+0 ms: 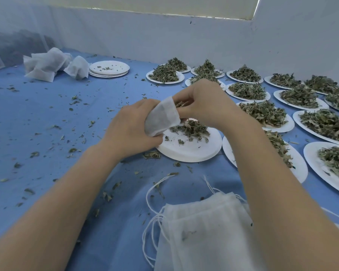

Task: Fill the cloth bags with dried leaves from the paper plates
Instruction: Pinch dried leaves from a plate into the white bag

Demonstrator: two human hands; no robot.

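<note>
Hands (133, 126) (202, 102) holding cloth bag (161, 119) above plate (190, 147), leaves pinched

White cloth bag (161, 118), mouth up-right, held over near plate (192, 149) w/ small leaf pile (192, 129). Full plates (321, 122) to right. Empty bags (202, 231) stacked near, drawstrings loose.

Plain blue table cloth (47, 118) flecked with green-brown crumbs. Round white paper plates (190, 149) under dull green dried leaves (194, 129) — olive and brown mixed. Sheer white cloth bags (204, 231) — white drawstrings (151, 194).
</note>
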